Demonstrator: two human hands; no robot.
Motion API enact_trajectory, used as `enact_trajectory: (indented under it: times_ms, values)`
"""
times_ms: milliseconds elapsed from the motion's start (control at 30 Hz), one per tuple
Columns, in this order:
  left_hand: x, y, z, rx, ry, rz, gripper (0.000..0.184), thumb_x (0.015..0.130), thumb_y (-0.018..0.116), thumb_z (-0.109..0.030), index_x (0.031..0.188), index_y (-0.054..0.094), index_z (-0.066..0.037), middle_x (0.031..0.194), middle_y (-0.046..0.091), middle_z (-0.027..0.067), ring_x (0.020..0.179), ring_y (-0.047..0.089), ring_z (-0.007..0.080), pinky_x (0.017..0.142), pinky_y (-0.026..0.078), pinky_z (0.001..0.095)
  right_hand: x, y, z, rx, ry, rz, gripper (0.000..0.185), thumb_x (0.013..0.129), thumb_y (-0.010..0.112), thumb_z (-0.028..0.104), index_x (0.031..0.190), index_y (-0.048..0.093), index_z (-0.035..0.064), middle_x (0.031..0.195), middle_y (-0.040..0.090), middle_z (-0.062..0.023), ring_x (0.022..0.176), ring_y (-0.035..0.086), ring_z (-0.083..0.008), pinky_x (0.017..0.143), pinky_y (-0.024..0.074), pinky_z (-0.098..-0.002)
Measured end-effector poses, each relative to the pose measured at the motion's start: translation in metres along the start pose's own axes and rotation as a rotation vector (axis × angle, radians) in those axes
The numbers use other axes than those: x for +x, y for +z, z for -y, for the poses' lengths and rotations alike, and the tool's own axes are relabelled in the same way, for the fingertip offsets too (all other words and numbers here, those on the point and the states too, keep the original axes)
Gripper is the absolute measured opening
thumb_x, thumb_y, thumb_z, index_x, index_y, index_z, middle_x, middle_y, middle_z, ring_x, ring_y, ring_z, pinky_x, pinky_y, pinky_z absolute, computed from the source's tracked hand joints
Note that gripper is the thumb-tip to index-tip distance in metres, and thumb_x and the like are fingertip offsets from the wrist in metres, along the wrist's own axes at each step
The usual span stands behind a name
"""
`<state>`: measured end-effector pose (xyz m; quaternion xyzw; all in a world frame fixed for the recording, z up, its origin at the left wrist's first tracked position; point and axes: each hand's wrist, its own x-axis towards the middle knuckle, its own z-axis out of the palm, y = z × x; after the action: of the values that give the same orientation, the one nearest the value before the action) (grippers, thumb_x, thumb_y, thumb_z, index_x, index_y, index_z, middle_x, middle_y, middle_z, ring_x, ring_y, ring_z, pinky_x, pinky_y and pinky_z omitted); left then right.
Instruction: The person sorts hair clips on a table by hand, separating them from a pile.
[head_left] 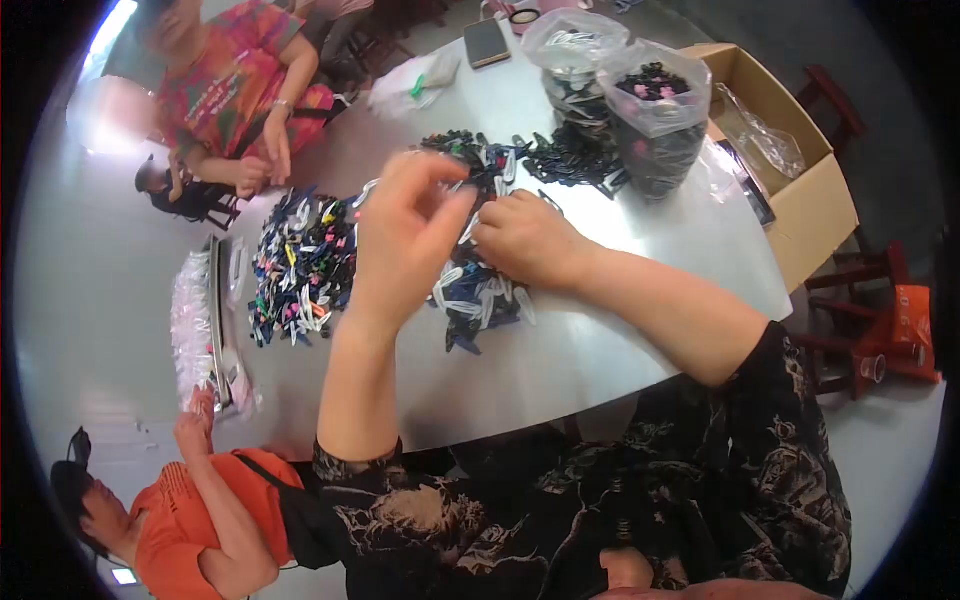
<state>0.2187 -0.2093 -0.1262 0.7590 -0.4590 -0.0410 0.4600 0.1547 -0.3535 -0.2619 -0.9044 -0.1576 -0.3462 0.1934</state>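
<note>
Small hair clips point(485, 300), mostly dark and white, lie heaped on the metal table under both my hands. My left hand point(395, 235) is raised over the heap and slightly blurred. Its fingers curl toward the thumb in a loose pinch, and I cannot make out what is between the tips. Beside it, my right hand point(535, 240) rests low at the heap's right side. Its fingers are bent and pressed together among the clips, and their tips are partly hidden. Left of my left forearm spreads a more colourful clip pile point(300, 265).
Two clear bags of clips point(655, 140) point(575, 75) stand at the back right, beside an open cardboard box point(790, 170). A dark notebook point(487, 44) lies at the far edge. Co-workers sit across point(235, 90) and at left point(215, 520), near a tray of plastic packets point(195, 320).
</note>
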Motion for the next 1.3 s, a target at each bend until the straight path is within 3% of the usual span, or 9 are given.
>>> enact_trajectory:
  times_ms: [300,400,500,533,633,733,867,1167,1300]
  values:
    - [-0.122,-0.013,0.027,0.142,-0.174,0.032,0.017,0.083,0.066,0.005,0.099,0.067,0.000,0.097,0.062,0.0080,0.077,0.059,0.0174,0.073,0.048,0.0282,0.003,-0.008,0.002,-0.011,0.044,0.120,0.012,0.084,0.073,0.016,0.093,0.068,0.0088,0.093,0.064,-0.0064,0.091,0.063,-0.0260,0.083,0.0481,-0.0401]
    - [-0.143,-0.031,-0.034,-0.230,0.078,0.086,0.013,0.081,0.074,-0.003,0.094,0.071,-0.002,0.085,0.064,0.0100,0.071,0.062,0.0236,0.063,0.050,0.0350,0.002,-0.011,0.004,0.000,0.072,0.141,0.013,0.083,0.073,0.015,0.093,0.067,0.0088,0.097,0.064,-0.0064,0.094,0.064,-0.0258,0.084,0.0484,-0.0402]
    - [-0.121,-0.056,-0.071,-0.683,0.236,0.835,0.017,0.090,0.073,-0.010,0.077,0.067,-0.001,0.083,0.064,0.0135,0.059,0.057,0.0315,0.055,0.046,0.0377,0.004,-0.014,0.011,0.102,-0.064,0.157,0.015,0.083,0.075,0.015,0.094,0.067,0.0091,0.105,0.065,-0.0068,0.100,0.063,-0.0262,0.090,0.0484,-0.0407]
    - [-0.133,-0.048,-0.076,-0.764,0.430,0.535,0.014,0.084,0.081,-0.010,0.090,0.070,-0.003,0.089,0.069,0.0140,0.071,0.064,0.0289,0.061,0.052,0.0423,0.004,-0.013,0.014,0.173,-0.125,0.180,0.015,0.083,0.075,0.015,0.094,0.067,0.0092,0.108,0.064,-0.0069,0.104,0.063,-0.0266,0.093,0.0478,-0.0414]
    - [-0.139,-0.035,-0.078,-0.923,0.606,0.398,0.020,0.088,0.069,-0.013,0.108,0.068,-0.016,0.101,0.066,0.0170,0.062,0.059,0.0232,0.051,0.046,0.0391,0.005,-0.018,0.025,0.232,-0.200,0.290,0.022,0.084,0.076,0.017,0.103,0.068,0.0106,0.120,0.062,-0.0077,0.120,0.058,-0.0272,0.104,0.0440,-0.0450]
    - [-0.132,-0.034,-0.084,-0.978,0.579,0.399,0.023,0.087,0.067,-0.002,0.104,0.068,-0.018,0.093,0.066,0.0170,0.058,0.056,0.0237,0.049,0.043,0.0336,0.003,-0.017,0.028,0.116,-0.137,0.448,0.045,0.088,0.074,0.024,0.130,0.060,0.0166,0.140,0.053,-0.0088,0.141,0.044,-0.0283,0.118,0.0310,-0.0527]
    - [-0.128,-0.026,-0.081,-1.138,0.581,0.396,0.016,0.088,0.067,-0.006,0.100,0.068,-0.017,0.093,0.066,0.0186,0.057,0.055,0.0234,0.048,0.040,0.0325,0.001,-0.014,0.032,0.020,-0.065,0.413,0.050,0.088,0.074,0.028,0.134,0.058,0.0190,0.145,0.050,-0.0083,0.143,0.042,-0.0302,0.119,0.0286,-0.0562]
    - [-0.128,-0.034,-0.078,-1.198,0.547,0.651,0.020,0.090,0.061,-0.002,0.101,0.067,-0.017,0.084,0.065,0.0143,0.056,0.054,0.0239,0.048,0.038,0.0335,0.003,-0.015,0.029,0.201,-0.182,0.349,0.037,0.083,0.078,0.020,0.119,0.068,0.0166,0.138,0.055,-0.0089,0.142,0.043,-0.0316,0.119,0.0285,-0.0574]
    - [-0.137,-0.028,-0.076,-1.343,0.452,0.550,0.022,0.089,0.060,0.001,0.101,0.066,-0.017,0.086,0.065,0.0140,0.057,0.055,0.0239,0.048,0.038,0.0335,0.004,-0.015,0.040,0.215,-0.197,0.383,0.029,0.081,0.078,0.019,0.108,0.069,0.0150,0.126,0.059,-0.0083,0.140,0.045,-0.0316,0.118,0.0297,-0.0579]
